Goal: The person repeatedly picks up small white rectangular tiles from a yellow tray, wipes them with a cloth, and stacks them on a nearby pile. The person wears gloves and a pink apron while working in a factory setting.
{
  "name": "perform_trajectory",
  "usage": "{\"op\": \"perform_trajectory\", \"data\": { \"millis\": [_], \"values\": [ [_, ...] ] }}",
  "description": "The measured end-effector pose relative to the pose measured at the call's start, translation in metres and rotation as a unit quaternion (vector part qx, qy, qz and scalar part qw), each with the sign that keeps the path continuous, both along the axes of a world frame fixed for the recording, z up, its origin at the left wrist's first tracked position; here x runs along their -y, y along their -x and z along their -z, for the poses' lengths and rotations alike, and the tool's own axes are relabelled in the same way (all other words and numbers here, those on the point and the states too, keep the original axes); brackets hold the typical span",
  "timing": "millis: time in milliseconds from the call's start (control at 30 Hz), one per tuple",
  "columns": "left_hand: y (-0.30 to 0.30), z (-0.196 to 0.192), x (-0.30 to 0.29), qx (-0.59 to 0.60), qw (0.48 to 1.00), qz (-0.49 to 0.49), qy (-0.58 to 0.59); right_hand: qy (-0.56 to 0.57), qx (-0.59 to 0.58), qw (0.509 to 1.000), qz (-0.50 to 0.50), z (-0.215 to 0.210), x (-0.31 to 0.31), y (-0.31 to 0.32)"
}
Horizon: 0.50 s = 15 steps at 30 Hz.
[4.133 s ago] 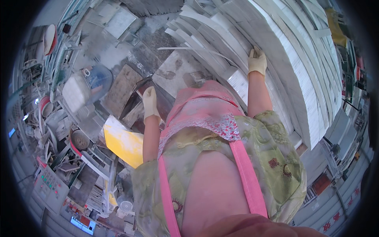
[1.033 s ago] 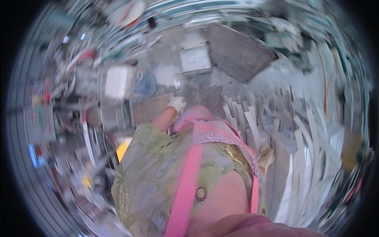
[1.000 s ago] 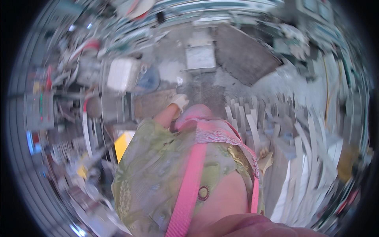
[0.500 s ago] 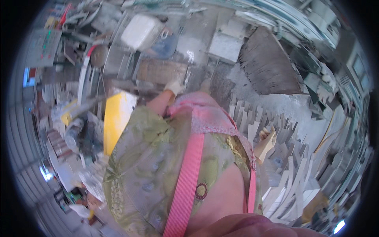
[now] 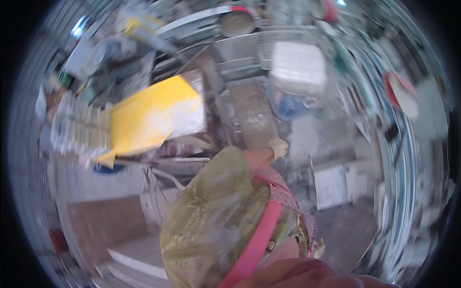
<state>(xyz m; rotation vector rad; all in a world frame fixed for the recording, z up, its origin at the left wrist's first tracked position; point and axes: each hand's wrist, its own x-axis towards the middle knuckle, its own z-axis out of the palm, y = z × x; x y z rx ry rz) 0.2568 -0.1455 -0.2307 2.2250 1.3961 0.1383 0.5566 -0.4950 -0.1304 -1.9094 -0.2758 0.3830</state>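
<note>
My left hand (image 5: 278,149), in a pale glove or covering, hangs in front of my body beside a brown board (image 5: 254,113). Motion smears its fingers, and nothing shows in it. My right hand (image 5: 318,248) is low at my right side, partly hidden by the pink patterned cloth (image 5: 288,194) at my front. Its fingers look a little apart, with no object visible in them. A white panel (image 5: 331,187) lies past it, nearest to that hand. My green sleeve (image 5: 201,211) covers most of the lower middle.
A yellow sheet (image 5: 153,115) rests on a stack at the left, beside piled pale strips (image 5: 81,127). Ahead, a wrapped white block (image 5: 298,67) sits over a blue container (image 5: 290,105). A red-edged white object (image 5: 402,93) and long pale rails (image 5: 403,163) are at the right.
My view has turned left. The yellow sheet and white block moved rightward in view, and the upright pale strips by my right hand have left sight. Both hands still hang at my body.
</note>
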Motion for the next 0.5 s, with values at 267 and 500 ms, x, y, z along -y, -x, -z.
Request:
{"op": "perform_trajectory", "data": {
  "millis": [267, 500],
  "values": [
    [0.142, -0.033, -0.027, 0.227, 0.905, -0.357, -0.047, 0.003, -0.062, 0.880, -0.470, -0.038, -0.382, 0.054],
    [0.160, -0.105, -0.019, 0.410, 0.719, -0.547, 0.124, 0.033, -0.175, 0.822, -0.541, -0.035, -0.505, 0.129]
  ]
}}
